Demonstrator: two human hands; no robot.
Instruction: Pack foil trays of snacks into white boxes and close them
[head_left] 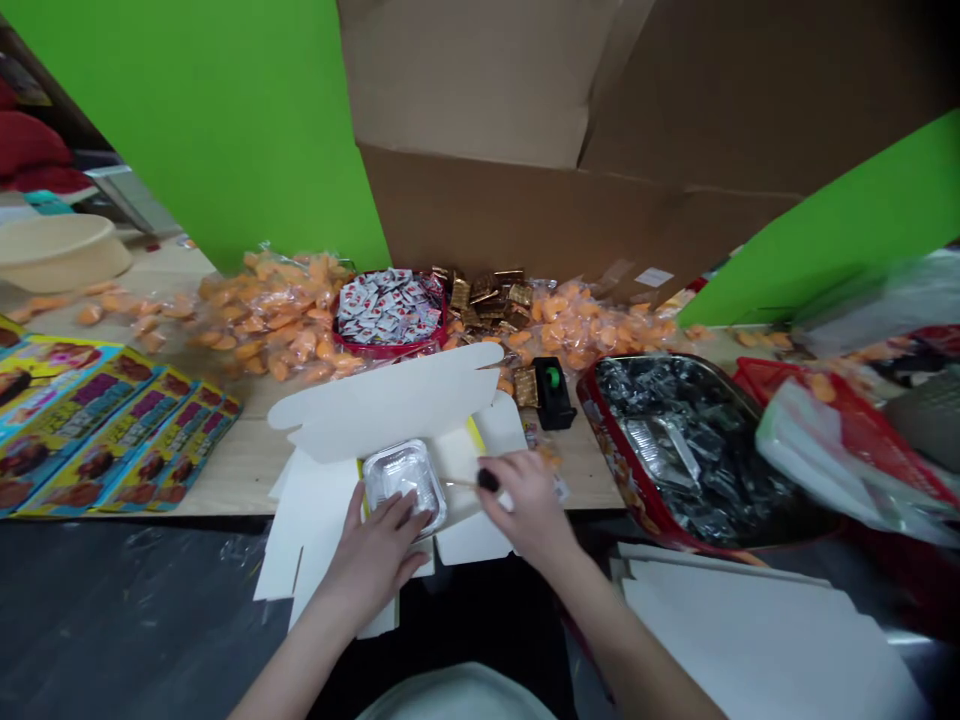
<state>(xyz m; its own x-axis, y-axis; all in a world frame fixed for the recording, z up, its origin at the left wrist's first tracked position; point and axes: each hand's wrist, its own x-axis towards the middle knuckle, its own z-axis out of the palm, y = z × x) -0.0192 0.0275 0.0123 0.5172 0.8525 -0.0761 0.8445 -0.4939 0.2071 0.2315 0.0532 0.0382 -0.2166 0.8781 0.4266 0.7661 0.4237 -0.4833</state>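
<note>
The left hand [379,555], fingers loosely spread, rests on a foil tray [394,470] near mid-frame; the right hand [532,505] pinches a thin dark-ended stick [488,480] just beside it. Seen from here, the tray, inside an open white box [397,400] on the surface [592,475], looks light and easily dented, best lifted by its rim; the stick seems light, stiff, perhaps snappable.

Soft light, glints on foil tray [403,468], blurred right edge
</note>
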